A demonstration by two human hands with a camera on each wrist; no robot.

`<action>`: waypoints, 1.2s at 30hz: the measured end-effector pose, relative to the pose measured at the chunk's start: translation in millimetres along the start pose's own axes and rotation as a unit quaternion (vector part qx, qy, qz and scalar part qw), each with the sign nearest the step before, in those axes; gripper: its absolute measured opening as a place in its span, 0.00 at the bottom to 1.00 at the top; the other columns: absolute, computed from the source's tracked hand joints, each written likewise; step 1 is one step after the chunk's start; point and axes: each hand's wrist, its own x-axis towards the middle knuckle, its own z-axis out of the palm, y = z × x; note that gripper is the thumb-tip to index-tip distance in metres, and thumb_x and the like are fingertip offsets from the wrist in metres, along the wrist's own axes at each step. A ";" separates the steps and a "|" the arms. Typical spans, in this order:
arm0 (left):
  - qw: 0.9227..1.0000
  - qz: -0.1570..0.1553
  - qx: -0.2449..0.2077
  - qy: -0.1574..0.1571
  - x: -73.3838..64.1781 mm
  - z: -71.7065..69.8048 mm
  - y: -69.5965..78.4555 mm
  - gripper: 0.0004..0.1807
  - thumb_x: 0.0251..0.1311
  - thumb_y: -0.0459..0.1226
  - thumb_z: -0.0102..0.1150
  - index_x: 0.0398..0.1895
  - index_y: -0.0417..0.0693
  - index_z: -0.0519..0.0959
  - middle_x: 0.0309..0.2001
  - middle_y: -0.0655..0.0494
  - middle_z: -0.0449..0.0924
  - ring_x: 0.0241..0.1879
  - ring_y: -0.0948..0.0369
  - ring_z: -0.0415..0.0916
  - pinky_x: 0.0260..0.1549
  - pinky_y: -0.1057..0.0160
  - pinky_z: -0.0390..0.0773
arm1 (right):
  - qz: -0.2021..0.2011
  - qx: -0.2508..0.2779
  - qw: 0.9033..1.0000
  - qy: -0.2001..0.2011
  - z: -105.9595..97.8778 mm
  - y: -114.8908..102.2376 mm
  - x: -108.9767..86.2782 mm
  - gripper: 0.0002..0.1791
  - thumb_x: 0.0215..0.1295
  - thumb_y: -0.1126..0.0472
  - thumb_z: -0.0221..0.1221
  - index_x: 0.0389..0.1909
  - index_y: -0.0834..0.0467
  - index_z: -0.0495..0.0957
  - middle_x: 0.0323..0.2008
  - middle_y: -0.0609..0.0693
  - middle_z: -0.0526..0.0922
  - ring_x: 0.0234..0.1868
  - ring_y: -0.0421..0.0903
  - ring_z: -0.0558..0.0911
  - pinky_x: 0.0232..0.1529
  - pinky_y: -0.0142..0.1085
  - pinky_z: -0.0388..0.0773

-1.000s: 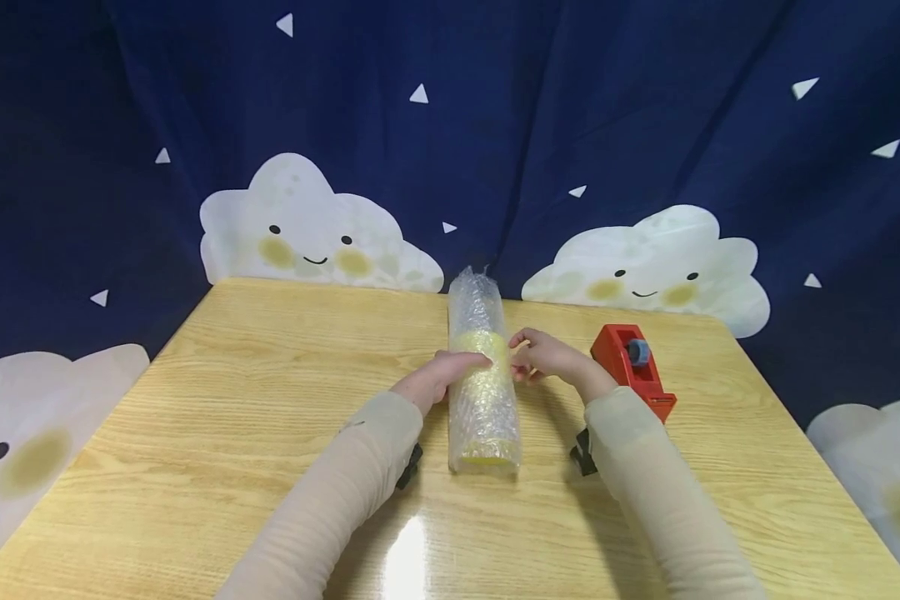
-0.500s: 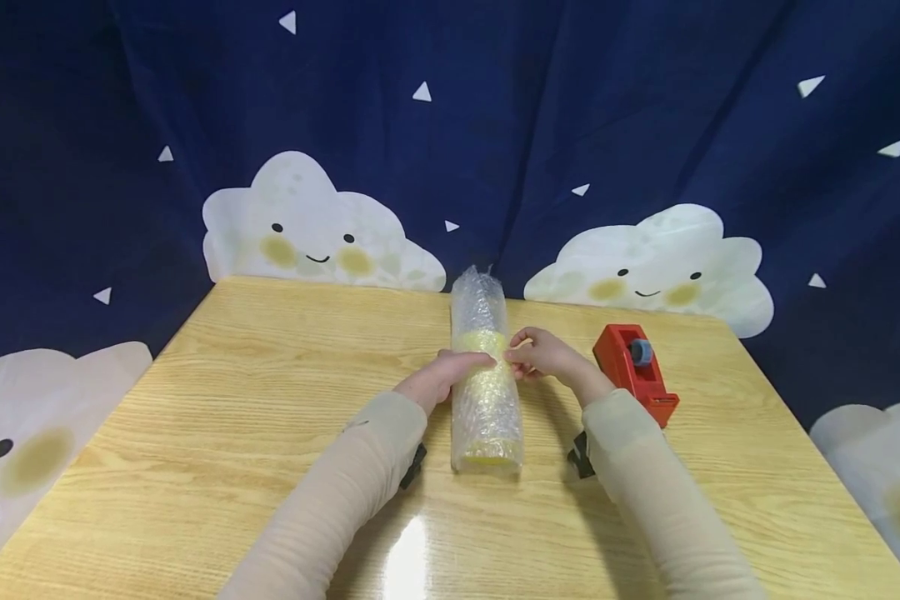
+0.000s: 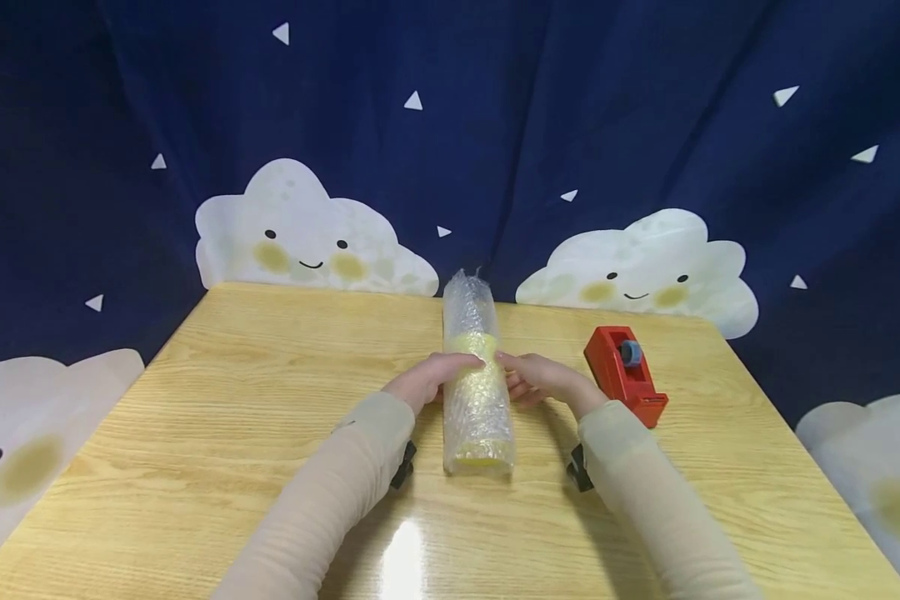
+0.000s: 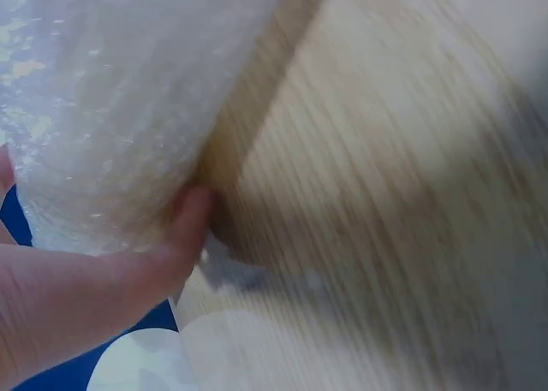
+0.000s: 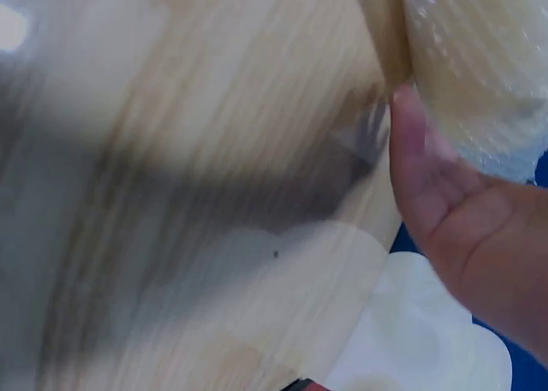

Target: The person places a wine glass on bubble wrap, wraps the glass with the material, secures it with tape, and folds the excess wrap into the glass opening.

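Note:
A long bubble-wrapped bundle (image 3: 480, 408) lies lengthwise away from me on the wooden table, with something yellow showing through the clear wrap. My left hand (image 3: 433, 373) grips its left side, the thumb laid over the top. On the opposite side my right hand (image 3: 547, 377) holds it, its thumb on the upper right and the fingers down the side. In the left wrist view, a finger (image 4: 190, 224) touches the lower edge of the bubble wrap (image 4: 111, 109). The right wrist view shows fingertips (image 5: 409, 109) tucked against the bundle's base.
A red tape dispenser (image 3: 624, 375) with a bluish roll stands right of my right hand. The wooden table (image 3: 270, 358) ends at a dark blue curtain (image 3: 480, 108) printed with white clouds and triangles. Small black devices sit under both wrists.
My right hand has moved from pinching near the bundle's right edge to laying its thumb on top and fingers along the side. My left hand has kept its hold. The view has shifted slightly.

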 end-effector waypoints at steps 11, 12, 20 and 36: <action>0.996 0.067 0.053 0.000 -6.4 -2.2 1.7 0.51 0.51 0.49 0.63 0.71 0.34 0.47 0.72 0.40 0.48 0.69 0.45 0.52 0.68 0.44 0.51 | -0.058 0.030 0.998 -0.023 2.4 1.9 -7.5 0.32 0.72 0.41 0.37 0.48 0.67 0.72 0.24 0.44 0.81 0.27 0.39 0.79 0.38 0.38 0.81; 0.995 0.082 0.055 0.003 -7.2 -2.2 3.2 0.51 0.51 0.49 0.63 0.70 0.34 0.47 0.71 0.39 0.49 0.69 0.45 0.52 0.68 0.44 0.50 | -0.063 0.032 0.997 -0.020 0.6 1.3 -9.0 0.32 0.72 0.41 0.37 0.48 0.67 0.70 0.23 0.44 0.79 0.27 0.40 0.79 0.39 0.39 0.80; 0.981 0.180 0.068 0.023 -11.9 0.7 14.9 0.53 0.50 0.48 0.67 0.72 0.41 0.45 0.70 0.41 0.53 0.68 0.47 0.56 0.66 0.49 0.58 | -0.064 0.033 0.996 0.046 -10.7 -10.2 -18.9 0.45 0.68 0.41 0.47 0.70 0.69 0.45 0.59 0.63 0.68 0.56 0.57 0.72 0.55 0.49 0.75; 0.946 0.304 0.100 0.045 -17.9 -3.2 19.9 0.55 0.48 0.46 0.69 0.72 0.48 0.43 0.68 0.44 0.58 0.65 0.49 0.62 0.63 0.51 0.64 | -0.130 0.053 0.981 0.133 -13.0 -22.3 -25.5 0.39 0.64 0.51 0.57 0.70 0.63 0.52 0.63 0.65 0.68 0.63 0.58 0.68 0.62 0.54 0.66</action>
